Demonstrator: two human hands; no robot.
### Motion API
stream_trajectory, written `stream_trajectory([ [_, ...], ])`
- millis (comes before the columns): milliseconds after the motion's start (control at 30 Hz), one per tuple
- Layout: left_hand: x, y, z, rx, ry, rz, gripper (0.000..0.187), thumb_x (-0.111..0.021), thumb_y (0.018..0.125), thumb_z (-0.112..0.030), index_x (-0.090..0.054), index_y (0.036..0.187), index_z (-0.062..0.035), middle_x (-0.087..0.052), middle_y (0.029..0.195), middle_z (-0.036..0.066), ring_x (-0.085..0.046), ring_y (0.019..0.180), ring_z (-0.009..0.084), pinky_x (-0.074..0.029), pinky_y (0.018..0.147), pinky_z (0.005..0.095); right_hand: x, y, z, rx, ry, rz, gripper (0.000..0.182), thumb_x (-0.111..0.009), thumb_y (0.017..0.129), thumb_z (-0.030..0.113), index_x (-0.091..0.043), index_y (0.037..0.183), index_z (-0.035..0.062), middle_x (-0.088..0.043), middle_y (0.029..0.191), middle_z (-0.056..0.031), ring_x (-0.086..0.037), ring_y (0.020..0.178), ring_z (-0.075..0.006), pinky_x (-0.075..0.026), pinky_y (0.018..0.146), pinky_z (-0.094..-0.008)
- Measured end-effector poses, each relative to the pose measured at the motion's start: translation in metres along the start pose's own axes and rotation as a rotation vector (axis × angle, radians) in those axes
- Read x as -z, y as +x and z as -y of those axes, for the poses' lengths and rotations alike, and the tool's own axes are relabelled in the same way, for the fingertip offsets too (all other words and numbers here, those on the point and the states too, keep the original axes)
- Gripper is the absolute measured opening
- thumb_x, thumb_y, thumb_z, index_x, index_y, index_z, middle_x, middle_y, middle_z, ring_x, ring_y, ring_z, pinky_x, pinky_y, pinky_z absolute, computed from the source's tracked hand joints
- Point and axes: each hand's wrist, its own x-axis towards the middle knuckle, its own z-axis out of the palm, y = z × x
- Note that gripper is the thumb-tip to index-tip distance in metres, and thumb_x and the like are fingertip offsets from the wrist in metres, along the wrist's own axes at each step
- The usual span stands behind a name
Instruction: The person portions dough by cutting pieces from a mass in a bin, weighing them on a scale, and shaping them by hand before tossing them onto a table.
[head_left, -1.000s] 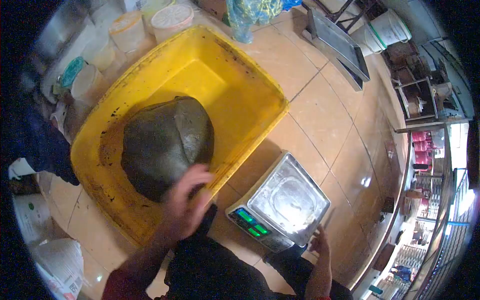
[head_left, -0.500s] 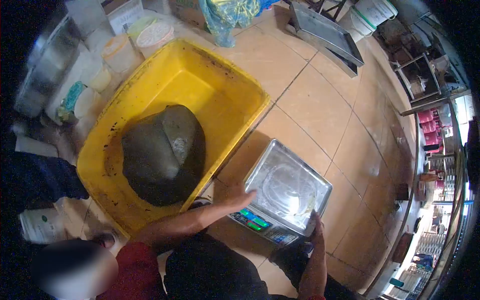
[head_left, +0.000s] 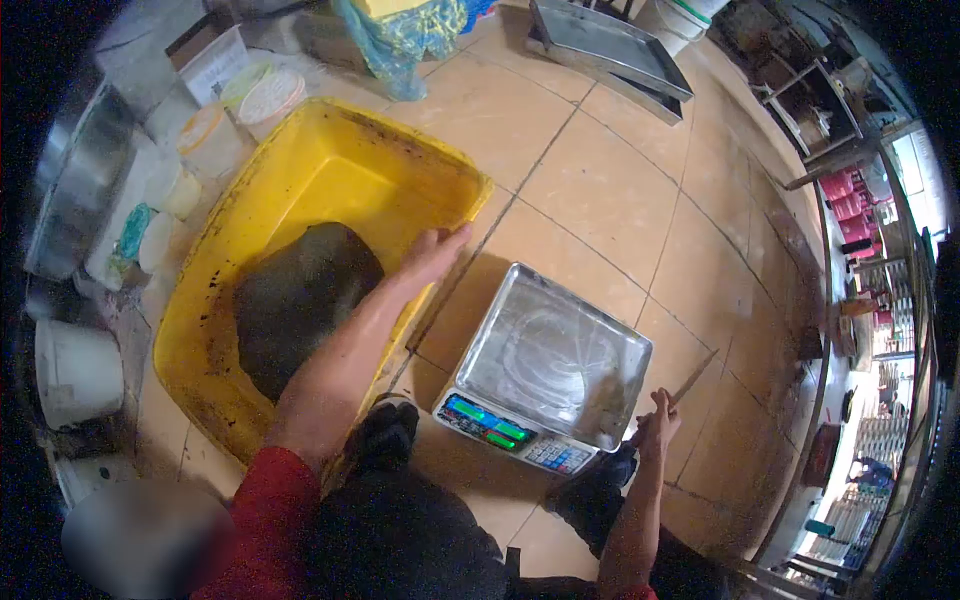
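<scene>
My left hand (head_left: 435, 258) is at the near right rim of a large yellow tub (head_left: 400, 165), its fingers extended and overlapping the rim in this view. Inside the tub lies a big, smooth, dark grey lump of dough (head_left: 305, 290), partly hidden by my left forearm. My right hand (head_left: 658, 425) is closed around a knife (head_left: 695, 378), whose long thin blade points up and to the right. Just left of that hand, on the floor, sits a digital scale (head_left: 550, 350) with a bare metal pan and lit green displays.
Metal trays (head_left: 610, 50) lie at the top beside a white bucket (head_left: 672, 22). A blue-green plastic bag (head_left: 405, 45) stands left of them. Tubs and lidded containers (head_left: 270, 95) line the left, with a white bucket (head_left: 80, 370) nearer. My shoe (head_left: 385, 435) is beside the scale.
My left hand has moved from the scale's left edge up to the tub rim. My right hand has left the scale's corner, and the knife now shows. Dark clothing at the left is gone; the view has shifted.
</scene>
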Motion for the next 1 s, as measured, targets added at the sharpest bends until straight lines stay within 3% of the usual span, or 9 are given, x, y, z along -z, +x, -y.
stream_trajectory([
  [133,0.001,-0.004,-0.008,0.018,0.067,-0.024,0.048,-0.056,0.084,-0.047,-0.059,0.070,-0.0011,-0.054,0.062,0.003,-0.050,0.057,0.0158,-0.039,0.052,0.0349,-0.014,-0.032,0.029,0.040,0.056,0.002,0.042,-0.060,0.083,0.031,-0.055,0.109,-0.0014,-0.063,0.102,-0.0136,-0.049,0.041,-0.0110,-0.039,0.037,-0.0248],
  [400,0.017,-0.034,-0.049,-0.273,0.248,-0.038,0.039,-0.057,0.087,-0.037,-0.063,0.086,0.0019,-0.059,0.064,0.006,-0.055,0.061,0.0138,-0.044,0.057,0.0318,-0.008,-0.041,0.038,-0.018,0.094,0.000,0.043,-0.060,0.083,0.034,-0.057,0.109,-0.0008,-0.063,0.102,-0.0123,-0.047,0.041,-0.0096,-0.039,0.038,-0.0246],
  [433,0.013,-0.049,-0.068,-0.333,0.184,-0.066,0.038,-0.057,0.087,-0.035,-0.064,0.088,0.0017,-0.061,0.067,0.007,-0.057,0.063,0.0134,-0.045,0.059,0.0308,-0.011,-0.046,0.038,0.073,0.178,-0.035,0.043,-0.064,0.080,0.037,-0.059,0.105,0.0021,-0.053,0.061,-0.0041,-0.046,0.040,-0.0103,-0.034,0.036,-0.0248],
  [467,0.007,-0.065,-0.084,-0.390,0.118,-0.096,0.036,-0.058,0.088,-0.034,-0.065,0.091,0.0015,-0.063,0.070,0.009,-0.059,0.066,0.0131,-0.047,0.061,0.0297,-0.010,-0.045,0.039,0.069,0.187,-0.026,0.043,-0.065,0.080,0.037,-0.059,0.105,0.0023,-0.054,0.062,-0.0043,-0.046,0.040,-0.0104,-0.035,0.036,-0.0247],
  [567,-0.047,-0.117,-0.105,-0.375,0.085,0.332,0.031,-0.061,0.087,-0.021,-0.061,0.106,0.0032,-0.066,0.096,0.012,-0.061,0.088,0.0134,-0.049,0.077,0.0271,-0.004,-0.044,0.041,0.002,0.125,0.024,0.043,-0.060,0.081,0.035,-0.057,0.110,0.0029,-0.057,0.067,-0.0070,-0.047,0.042,-0.0105,-0.037,0.038,-0.0255],
  [667,-0.109,-0.128,-0.072,-0.390,0.640,0.556,0.049,-0.055,0.088,-0.035,-0.054,0.114,0.0068,-0.059,0.110,0.025,-0.058,0.104,0.0322,-0.045,0.090,0.0377,-0.009,-0.010,0.003,0.101,0.188,0.032,0.044,-0.062,0.080,0.035,-0.057,0.110,0.0023,-0.056,0.065,-0.0055,-0.045,0.041,-0.0104,-0.036,0.039,-0.0244],
  [767,-0.178,-0.087,0.012,-0.682,0.615,0.401,0.068,-0.050,0.088,-0.045,-0.042,0.123,0.0127,-0.042,0.127,0.032,-0.039,0.124,0.0391,-0.032,0.104,0.0427,-0.010,-0.030,0.023,0.099,0.196,0.099,0.045,-0.060,0.083,0.027,-0.053,0.114,-0.0054,-0.063,0.086,-0.0090,-0.045,0.040,-0.0093,-0.037,0.039,-0.0240],
  [867,-0.222,-0.155,0.012,-0.511,0.629,0.750,0.081,-0.044,0.087,-0.051,-0.028,0.130,0.0156,-0.024,0.138,0.033,-0.020,0.134,0.0371,-0.017,0.110,0.0451,-0.011,-0.025,0.013,0.127,0.208,0.077,0.041,-0.058,0.084,0.026,-0.054,0.112,-0.0043,-0.064,0.089,-0.0099,-0.046,0.040,-0.0091,-0.037,0.037,-0.0242],
  [1000,-0.191,-0.194,0.022,-0.847,0.966,0.891,0.080,-0.023,0.089,-0.059,-0.024,0.137,0.0058,-0.023,0.144,0.022,-0.016,0.137,0.0300,-0.010,0.111,0.0438,-0.003,-0.037,0.036,0.021,0.229,0.049,0.037,-0.057,0.086,0.028,-0.055,0.111,0.0006,-0.064,0.089,-0.0102,-0.045,0.039,-0.0090,-0.035,0.032,-0.0254],
])
